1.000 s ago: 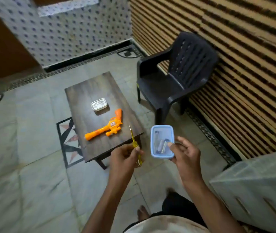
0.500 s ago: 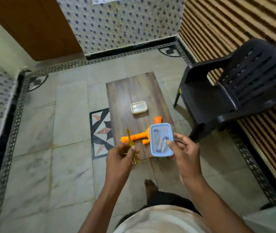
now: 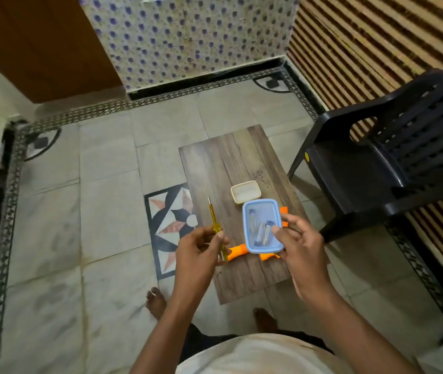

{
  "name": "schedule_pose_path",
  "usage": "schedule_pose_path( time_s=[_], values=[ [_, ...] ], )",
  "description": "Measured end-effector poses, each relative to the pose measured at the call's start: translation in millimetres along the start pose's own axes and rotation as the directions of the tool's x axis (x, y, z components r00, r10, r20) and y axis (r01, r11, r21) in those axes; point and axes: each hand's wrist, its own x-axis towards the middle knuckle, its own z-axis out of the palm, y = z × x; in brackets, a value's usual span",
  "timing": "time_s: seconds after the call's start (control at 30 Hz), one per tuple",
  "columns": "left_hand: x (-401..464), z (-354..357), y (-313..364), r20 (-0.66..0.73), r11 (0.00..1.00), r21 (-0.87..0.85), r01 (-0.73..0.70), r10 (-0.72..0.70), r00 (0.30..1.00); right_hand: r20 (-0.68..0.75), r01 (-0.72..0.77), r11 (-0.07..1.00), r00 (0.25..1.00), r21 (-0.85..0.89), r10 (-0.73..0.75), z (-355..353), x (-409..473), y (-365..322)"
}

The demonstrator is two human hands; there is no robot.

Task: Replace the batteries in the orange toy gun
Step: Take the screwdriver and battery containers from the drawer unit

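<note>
The orange toy gun (image 3: 238, 250) lies on a small wooden table (image 3: 215, 168), mostly hidden behind what I carry. My left hand (image 3: 201, 247) pinches a yellow screwdriver (image 3: 213, 216), tip pointing away from me. My right hand (image 3: 300, 244) holds a small blue-rimmed plastic box (image 3: 261, 225) above the gun. Batteries (image 3: 262, 232) lie loose inside that box.
A small cream-rimmed container (image 3: 245, 191) sits on the table beyond the gun. A black plastic chair (image 3: 377, 168) stands to the right of the table, against a striped wall. My bare feet (image 3: 157, 300) stand on the tiled floor at the table's near end.
I have stepped up to the table, so it has come to lie straight in front of me. Both hands kept their hold on the screwdriver and the box, which hang over the gun.
</note>
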Motion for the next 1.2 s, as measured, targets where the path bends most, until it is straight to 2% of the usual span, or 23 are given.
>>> schedule_pose_path(
  time_s=[0.23,0.37,0.57,0.7,0.87,1.0,1.2],
  values=[
    [93.7,-108.5,23.5,0.245,0.992,0.115,-0.054,0.025,0.969,-0.249,-0.042,0.986,0.965,0.164,0.083,130.3,-15.3,4.2],
    [133.6,-167.9,50.0,0.379,0.982,0.167,-0.093,0.023,0.925,-0.34,-0.002,0.96,0.935,0.28,0.102,203.8,-33.9,-13.8],
    [193.2,-207.1,73.9,0.442,0.977,0.175,-0.125,0.036,0.896,-0.41,-0.013,0.958,0.902,0.286,0.134,262.7,-14.4,-37.5],
    [236.9,-204.7,85.0,0.479,0.976,0.196,-0.09,-0.015,0.878,-0.48,0.025,0.944,0.865,0.33,0.145,284.3,13.1,-40.1],
    [300.9,-180.8,96.2,0.545,0.942,0.282,-0.181,-0.002,0.838,-0.547,0.045,0.907,0.81,0.418,0.212,303.4,69.0,-38.9],
    [355.8,-146.1,106.5,0.588,0.902,0.348,-0.254,0.001,0.809,-0.589,0.024,0.894,0.76,0.448,0.274,305.9,127.8,-33.5],
    [446.7,-76.1,111.6,0.602,0.833,0.493,-0.253,-0.116,0.79,-0.593,-0.103,0.882,0.704,0.459,0.391,303.0,225.0,-20.3]
  ],
)
